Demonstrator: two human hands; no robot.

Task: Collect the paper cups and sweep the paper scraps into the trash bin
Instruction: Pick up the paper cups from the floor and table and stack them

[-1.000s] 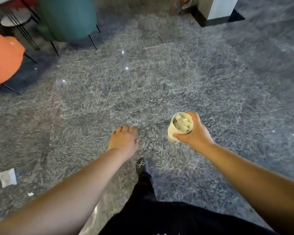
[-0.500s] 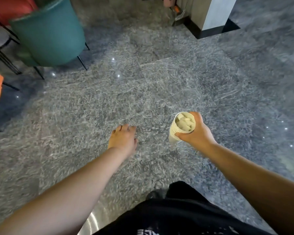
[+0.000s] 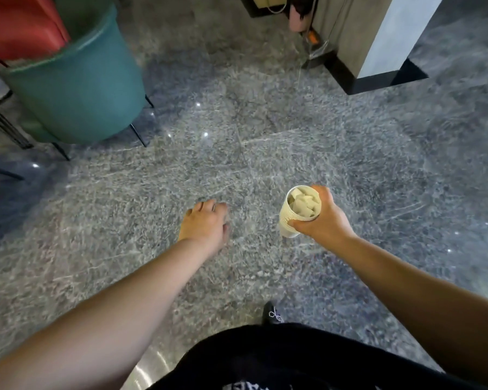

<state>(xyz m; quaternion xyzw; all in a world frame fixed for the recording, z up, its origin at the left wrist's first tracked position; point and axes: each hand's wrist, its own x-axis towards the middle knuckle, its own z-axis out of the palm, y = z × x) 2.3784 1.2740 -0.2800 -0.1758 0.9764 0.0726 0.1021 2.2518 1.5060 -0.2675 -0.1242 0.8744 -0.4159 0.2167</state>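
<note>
The floor [image 3: 265,153] is polished grey stone tile; a teal chair [image 3: 76,88] stands at upper left and a grey pillar [image 3: 378,35] with a dark base at upper right. The right hand [image 3: 320,220] grips a stack of paper cups [image 3: 290,220] upright above the floor, fingers curled round its wall, with paper scraps [image 3: 304,204] filling the top cup. The left hand [image 3: 204,225] hangs palm down beside it, fingers loosely curled, holding nothing

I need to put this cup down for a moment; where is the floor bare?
The floor is bare ahead, between the teal chair and the pillar base, and right of the cup in the right hand. Chair legs crowd the left.
</note>
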